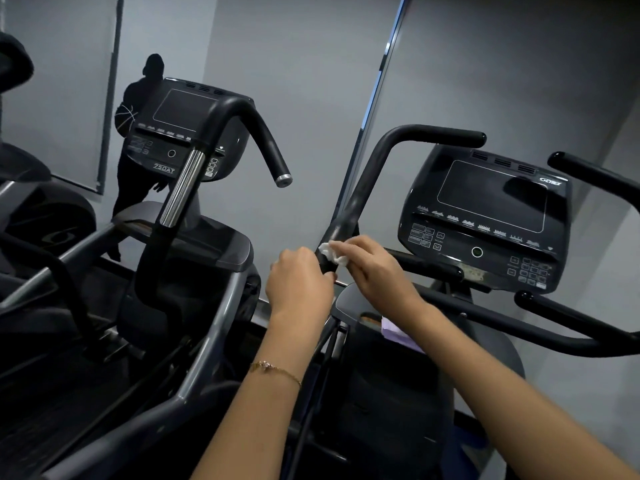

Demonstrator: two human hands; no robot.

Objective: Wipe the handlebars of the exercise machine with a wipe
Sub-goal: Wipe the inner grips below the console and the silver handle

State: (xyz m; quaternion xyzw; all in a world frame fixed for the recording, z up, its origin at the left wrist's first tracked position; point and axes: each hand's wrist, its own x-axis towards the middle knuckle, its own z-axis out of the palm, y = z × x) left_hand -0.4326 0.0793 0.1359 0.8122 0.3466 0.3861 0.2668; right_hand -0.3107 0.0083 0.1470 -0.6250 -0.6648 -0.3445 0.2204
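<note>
Grips the black handlebar (pixel 360 188) at frame centre with the left hand (pixel 298 282), fingers curled round its lower stretch. Pinches a crumpled white wipe (pixel 330 252) in the right hand (pixel 374 268), just above, pressed against the same bar. Wears a thin gold bracelet (pixel 275 370) on the left wrist. Shows a dark console (pixel 485 220) at centre right, beside the bar.

The left console (pixel 180 114) reads "750AT"; the right console (pixel 491 199) bears a blurred logo, perhaps "CYBEX".
</note>
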